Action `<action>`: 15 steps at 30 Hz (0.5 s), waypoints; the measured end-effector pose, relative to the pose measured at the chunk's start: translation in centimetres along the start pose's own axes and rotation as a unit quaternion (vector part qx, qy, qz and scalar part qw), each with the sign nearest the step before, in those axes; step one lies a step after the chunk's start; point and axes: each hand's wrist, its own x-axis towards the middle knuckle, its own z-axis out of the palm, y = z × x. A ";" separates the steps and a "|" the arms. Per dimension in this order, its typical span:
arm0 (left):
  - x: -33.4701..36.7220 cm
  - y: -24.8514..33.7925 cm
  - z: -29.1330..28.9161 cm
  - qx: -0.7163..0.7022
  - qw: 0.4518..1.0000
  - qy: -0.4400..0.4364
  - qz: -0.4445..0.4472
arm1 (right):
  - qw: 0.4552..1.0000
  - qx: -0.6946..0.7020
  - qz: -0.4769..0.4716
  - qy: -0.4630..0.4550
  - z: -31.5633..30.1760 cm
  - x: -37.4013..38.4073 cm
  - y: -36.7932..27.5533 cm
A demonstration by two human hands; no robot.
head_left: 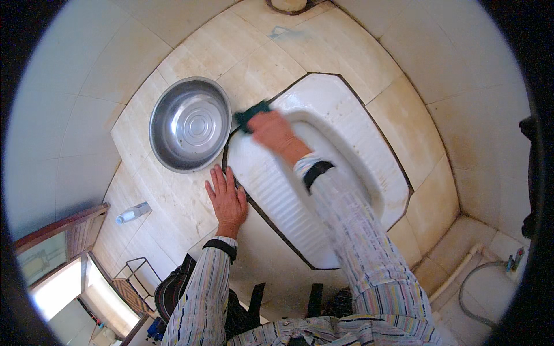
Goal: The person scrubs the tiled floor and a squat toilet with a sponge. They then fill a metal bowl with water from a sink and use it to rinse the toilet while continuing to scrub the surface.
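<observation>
My right hand (274, 132), slightly blurred, is closed on a dark green scouring pad (249, 117). It presses the pad against the upper left border of a white squat toilet (329, 92) set into the floor, and that forearm reaches across the toilet's bowl. My left hand (226, 199) lies flat with fingers spread on the tiles, right by the toilet's dark left seam. Just beyond its fingertips stands a round steel basin (199, 124), which shows only its ringed bottom and shiny wall.
A clear plastic bottle (133, 213) lies on the floor at the left. Behind it are a wooden-framed door (60, 236) and a thin metal frame (140, 275). A grey hose (464, 297) and a pipe (459, 271) are at lower right. Tiled walls enclose the floor.
</observation>
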 end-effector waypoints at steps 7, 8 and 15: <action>0.1 0.2 0.2 -0.005 1.000 0.010 -0.001 | 0.871 -0.193 0.411 0.187 -11.4 -10.4 19.0; 0.0 0.3 0.1 -0.003 1.000 0.003 -0.003 | 0.842 -0.248 0.454 0.153 -12.0 -11.4 20.1; 0.0 0.3 -0.5 -0.014 1.000 -0.022 -0.003 | 0.947 0.027 0.220 0.233 -6.6 -0.3 13.1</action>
